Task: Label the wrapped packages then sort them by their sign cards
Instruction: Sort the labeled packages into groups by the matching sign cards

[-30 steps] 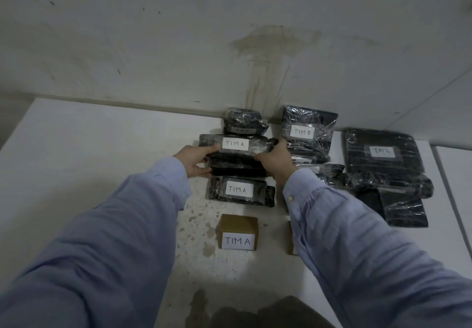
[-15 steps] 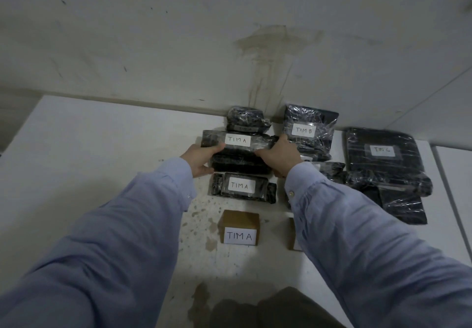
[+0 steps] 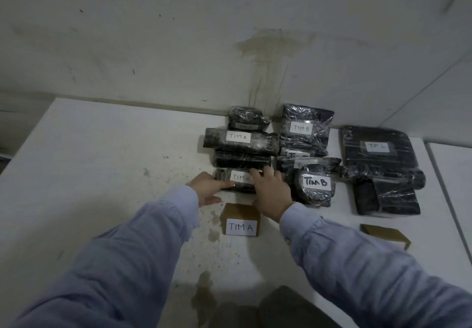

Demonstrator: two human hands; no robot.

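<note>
Black film-wrapped packages with white labels lie in three groups on the white table (image 3: 102, 174). The TIM A column holds a small back package (image 3: 246, 121), a long package (image 3: 240, 141), a package under it (image 3: 241, 161) and the nearest TIM A package (image 3: 241, 177). My left hand (image 3: 207, 191) grips that nearest package's left end, and my right hand (image 3: 270, 195) covers its right end. A brown TIM A sign card (image 3: 241, 221) stands just in front. To the right lie TIM B packages (image 3: 304, 128), a round one (image 3: 315, 184) among them, then TIM C packages (image 3: 378, 149).
A second brown sign card (image 3: 385, 234) stands at the right front, its text not visible. My right sleeve (image 3: 357, 264) hides the table in front of the TIM B group. The stained wall (image 3: 255, 47) rises right behind the packages. A seam (image 3: 425, 149) splits off another tabletop at far right.
Both hands let go of the long TIM A package, which stays on the column. They have drawn back toward me onto the nearest TIM A package.
</note>
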